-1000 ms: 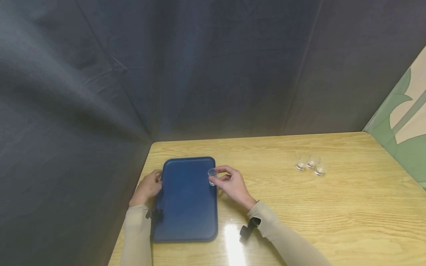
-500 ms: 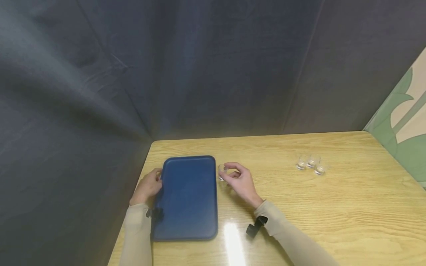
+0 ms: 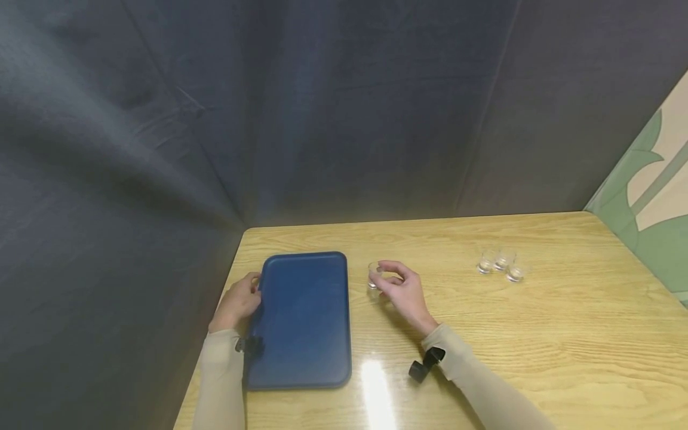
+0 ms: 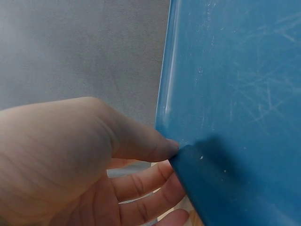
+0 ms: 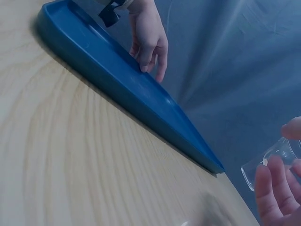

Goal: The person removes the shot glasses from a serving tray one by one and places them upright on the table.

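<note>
A dark blue tray (image 3: 301, 322) lies near the table's left edge. My left hand (image 3: 239, 303) grips its left rim, thumb on top and fingers underneath; the left wrist view shows the left hand (image 4: 94, 160) on the tray (image 4: 235, 94) up close. My right hand (image 3: 400, 289) pinches a small clear glass (image 3: 374, 276) just right of the tray, held above the wood. In the right wrist view the small clear glass (image 5: 268, 162) sits between my fingertips (image 5: 268, 188), with the tray (image 5: 117, 84) and my left hand (image 5: 150, 42) beyond.
Three small clear glasses (image 3: 500, 264) stand together on the wooden table (image 3: 537, 334) at the back right. Dark grey cloth hangs behind and along the left side. A green and cream panel (image 3: 650, 203) borders the right.
My right hand has carried the small glass rightward, from over the tray's right rim to a spot beside the tray. The left hand has stayed on the rim.
</note>
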The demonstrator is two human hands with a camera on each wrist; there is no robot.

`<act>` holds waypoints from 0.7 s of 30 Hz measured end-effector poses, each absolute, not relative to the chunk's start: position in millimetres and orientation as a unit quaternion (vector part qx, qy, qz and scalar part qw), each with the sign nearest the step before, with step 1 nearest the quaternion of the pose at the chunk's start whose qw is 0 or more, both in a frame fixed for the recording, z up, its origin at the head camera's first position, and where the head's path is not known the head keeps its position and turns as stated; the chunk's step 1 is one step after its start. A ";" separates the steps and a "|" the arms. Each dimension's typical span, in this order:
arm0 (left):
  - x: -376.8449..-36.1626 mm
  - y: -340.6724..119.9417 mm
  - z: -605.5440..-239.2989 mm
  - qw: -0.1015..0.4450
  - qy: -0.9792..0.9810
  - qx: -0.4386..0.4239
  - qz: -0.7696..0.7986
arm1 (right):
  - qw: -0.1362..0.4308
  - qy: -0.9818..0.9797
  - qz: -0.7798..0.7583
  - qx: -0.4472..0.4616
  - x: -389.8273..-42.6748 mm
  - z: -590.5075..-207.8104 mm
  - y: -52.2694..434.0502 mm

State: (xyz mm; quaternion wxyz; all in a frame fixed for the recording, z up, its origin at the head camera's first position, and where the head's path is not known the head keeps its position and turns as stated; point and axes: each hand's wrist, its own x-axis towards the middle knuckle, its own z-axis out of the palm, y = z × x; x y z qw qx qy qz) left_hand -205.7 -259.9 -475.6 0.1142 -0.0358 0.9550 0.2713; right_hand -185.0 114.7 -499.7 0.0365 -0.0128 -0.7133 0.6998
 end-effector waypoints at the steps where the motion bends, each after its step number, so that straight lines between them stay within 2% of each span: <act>1: -205.6 -260.0 -475.6 0.114 0.955 -0.034 0.270 | 0.036 -0.714 0.699 -0.014 -184.9 -499.8 116.4; 21: -206.9 -261.8 -477.0 0.110 0.955 -0.027 0.274 | 0.042 -0.735 0.673 -0.064 -183.3 -501.3 162.9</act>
